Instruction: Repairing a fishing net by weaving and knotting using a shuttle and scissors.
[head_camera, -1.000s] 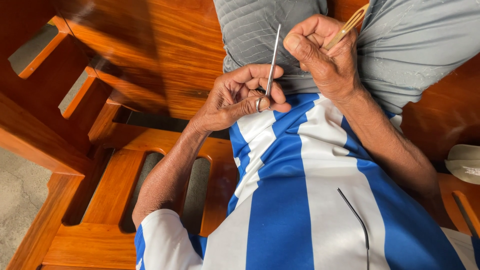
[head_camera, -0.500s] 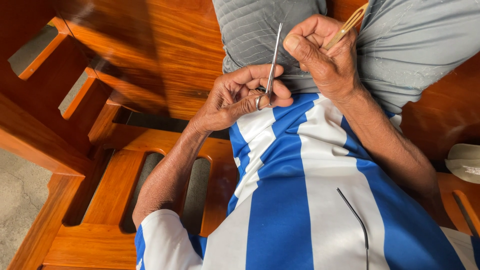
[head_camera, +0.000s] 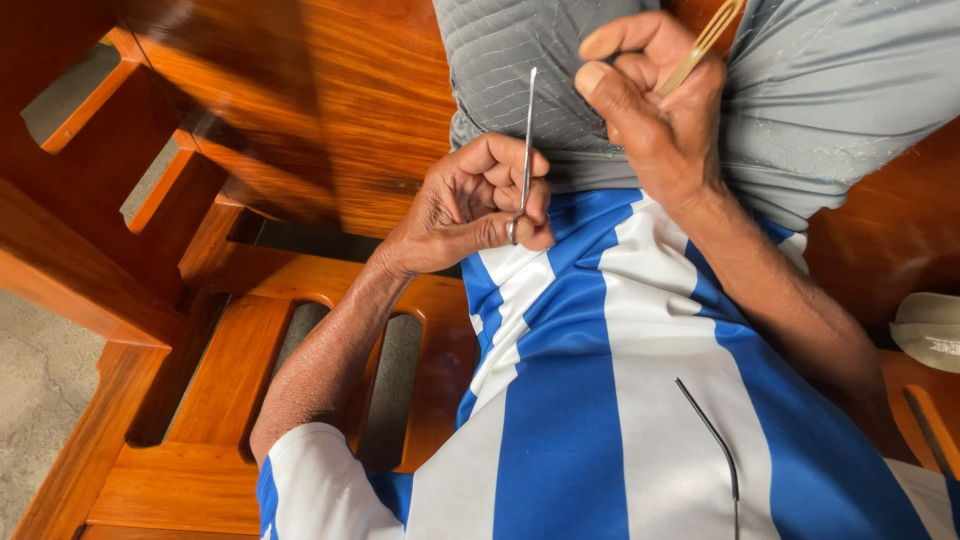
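My left hand is closed around a thin metal rod that stands upright between thumb and forefinger, just above my blue and white striped shirt. To its right and higher, my right hand pinches a slim tan wooden tool that points up and to the right. Fine, nearly clear netting lies over my grey shorts behind both hands; a strand seems to run between the hands, too thin to follow.
I sit on a polished orange-brown wooden bench with slatted armrests. A bent dark wire lies on my shirt at lower right. A pale cap-like object rests at the right edge. Grey concrete floor shows lower left.
My left hand has tilted the metal rod slightly more upright and shifted a little. The right hand holds almost the same place.
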